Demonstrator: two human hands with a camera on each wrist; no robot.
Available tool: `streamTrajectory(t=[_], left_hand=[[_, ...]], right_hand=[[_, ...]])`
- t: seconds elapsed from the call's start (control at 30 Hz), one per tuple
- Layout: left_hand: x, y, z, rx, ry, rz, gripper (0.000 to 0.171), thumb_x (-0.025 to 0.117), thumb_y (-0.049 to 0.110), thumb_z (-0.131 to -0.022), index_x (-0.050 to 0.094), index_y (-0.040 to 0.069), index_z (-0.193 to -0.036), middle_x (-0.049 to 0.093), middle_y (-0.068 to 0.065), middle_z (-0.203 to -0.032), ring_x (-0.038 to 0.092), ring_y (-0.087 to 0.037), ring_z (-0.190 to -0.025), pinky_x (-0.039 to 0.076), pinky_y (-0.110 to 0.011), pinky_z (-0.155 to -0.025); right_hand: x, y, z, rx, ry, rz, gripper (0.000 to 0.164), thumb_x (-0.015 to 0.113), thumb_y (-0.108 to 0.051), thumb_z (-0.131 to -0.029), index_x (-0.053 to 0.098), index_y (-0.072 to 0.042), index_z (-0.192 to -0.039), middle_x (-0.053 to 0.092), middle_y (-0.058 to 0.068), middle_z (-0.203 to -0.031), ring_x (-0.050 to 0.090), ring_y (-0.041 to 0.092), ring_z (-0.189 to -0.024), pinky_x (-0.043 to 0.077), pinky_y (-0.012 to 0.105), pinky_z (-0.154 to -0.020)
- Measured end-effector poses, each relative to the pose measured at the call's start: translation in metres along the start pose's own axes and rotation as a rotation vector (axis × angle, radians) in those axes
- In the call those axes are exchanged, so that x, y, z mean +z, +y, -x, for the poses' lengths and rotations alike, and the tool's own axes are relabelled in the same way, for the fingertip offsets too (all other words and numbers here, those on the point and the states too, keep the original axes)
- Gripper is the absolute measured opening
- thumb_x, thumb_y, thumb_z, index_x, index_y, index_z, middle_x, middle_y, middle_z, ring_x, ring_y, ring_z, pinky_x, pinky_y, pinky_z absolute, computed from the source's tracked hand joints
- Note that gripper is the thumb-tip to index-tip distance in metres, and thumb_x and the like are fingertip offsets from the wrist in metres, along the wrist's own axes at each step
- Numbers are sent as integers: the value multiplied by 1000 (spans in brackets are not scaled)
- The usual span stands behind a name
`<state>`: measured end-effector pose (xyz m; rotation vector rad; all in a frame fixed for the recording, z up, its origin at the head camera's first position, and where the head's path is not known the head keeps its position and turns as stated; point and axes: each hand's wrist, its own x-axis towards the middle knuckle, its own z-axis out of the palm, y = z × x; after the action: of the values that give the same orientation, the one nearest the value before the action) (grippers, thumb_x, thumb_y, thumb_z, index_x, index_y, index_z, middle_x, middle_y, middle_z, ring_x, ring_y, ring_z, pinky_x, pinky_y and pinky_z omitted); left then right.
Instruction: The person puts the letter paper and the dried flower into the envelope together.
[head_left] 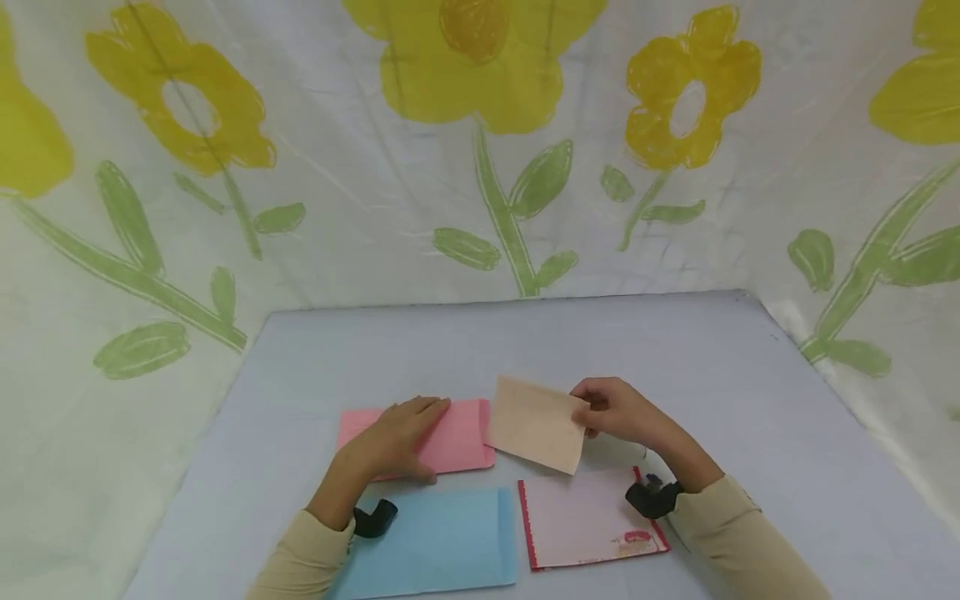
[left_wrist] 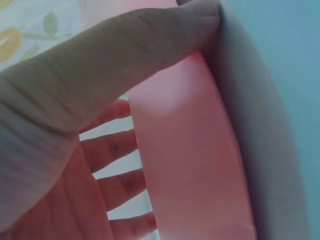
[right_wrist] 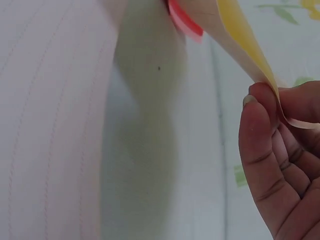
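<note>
While my left hand (head_left: 396, 437) holds the pink envelope (head_left: 461, 437) just left of the middle of the frame, my right hand (head_left: 617, 410) has the cream paper (head_left: 536, 423) by its right edge. On the left, my thumb goes across one side of the envelope and my other fingers go behind it. On the right, I pinch the paper between my thumb and fingers, and the right wrist view shows a bit of yellow on it. The cream paper's left edge overlaps the pink envelope's right end in the head view, but I can't tell if they touch.

The red-edged paper (head_left: 581, 517), low and right of the middle, has a little red picture in its bottom right corner, with marks too small for me to read. Its pink dashed lines show at the left of the right wrist view. The blue envelope (head_left: 442, 542) lies at the bottom, left of the middle.

I count two envelopes, one pink and one blue, and two papers, one cream and one red-edged. I wear two black bands (head_left: 375, 518), one on each wrist. Behind the pale table (head_left: 637, 358), the white cloth (head_left: 360, 208) shows five yellow flowers (head_left: 480, 96) along the top.
</note>
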<state>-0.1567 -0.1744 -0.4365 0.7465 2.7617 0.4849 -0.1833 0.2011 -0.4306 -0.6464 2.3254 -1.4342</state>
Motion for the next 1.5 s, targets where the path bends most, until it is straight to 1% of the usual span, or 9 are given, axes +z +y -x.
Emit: streamTrajectory(t=[0.07,0.17,0.3,0.5,0.63,0.73,0.87,1.17,1.5], left_hand=[[2,0,0,7,4,-11,98,92,31,-73,41,8,-153,43,-13,-152,36,-34,-142,28,-56,-114],[4,1,0,14,12,-8,98,92,30,-72,41,7,-153,43,-14,-152,36,-34,-141,28,-57,-114],[5,2,-1,17,19,1,98,92,29,-72,41,5,-152,42,-15,-153,35,-35,-142,27,-58,-114],[7,1,-2,12,26,-19,99,92,31,-72,40,6,-153,42,-14,-153,34,-34,-143,26,-58,-115],[6,0,-1,11,24,-20,99,92,30,-72,40,7,-153,41,-14,-154,33,-35,-143,24,-58,-115],[5,1,-1,16,19,-19,98,92,28,-73,40,6,-153,41,-15,-154,32,-37,-144,23,-59,-115],[4,3,-3,22,16,-24,98,92,26,-73,39,5,-153,40,-16,-154,31,-38,-144,22,-60,-115],[3,6,-4,6,-8,-36,97,92,25,-73,40,7,-153,38,-15,-156,29,-38,-145,21,-60,-116],[2,7,-3,-11,-20,-44,98,92,25,-73,40,6,-153,38,-15,-155,29,-37,-145,22,-60,-116]], right_hand=[[2,1,-1,13,-15,7,16,66,-2,-93,65,5,-107,67,10,-86,63,23,-67,58,45,-62],[5,1,-1,43,-30,14,24,68,-3,-92,60,4,-113,66,8,-79,63,23,-64,58,44,-61],[6,1,-2,57,-13,20,33,72,-2,-90,56,2,-118,65,8,-74,63,24,-60,58,44,-60],[8,0,-5,61,-15,35,27,73,-3,-89,60,2,-112,66,7,-74,62,23,-59,58,42,-58],[8,1,-7,88,-33,35,26,73,-3,-90,61,3,-112,66,7,-73,62,22,-59,59,43,-59],[7,1,-9,104,-53,33,26,73,-2,-90,60,4,-112,65,7,-72,63,21,-58,59,43,-59],[5,2,-12,111,-66,51,28,73,0,-88,59,6,-112,64,7,-70,63,21,-56,59,39,-58],[7,2,-17,157,-77,39,33,73,1,-86,60,2,-117,64,8,-71,62,20,-56,57,36,-57],[6,3,-22,117,-87,82,30,72,3,-86,66,4,-116,62,6,-68,62,19,-56,58,37,-57]])
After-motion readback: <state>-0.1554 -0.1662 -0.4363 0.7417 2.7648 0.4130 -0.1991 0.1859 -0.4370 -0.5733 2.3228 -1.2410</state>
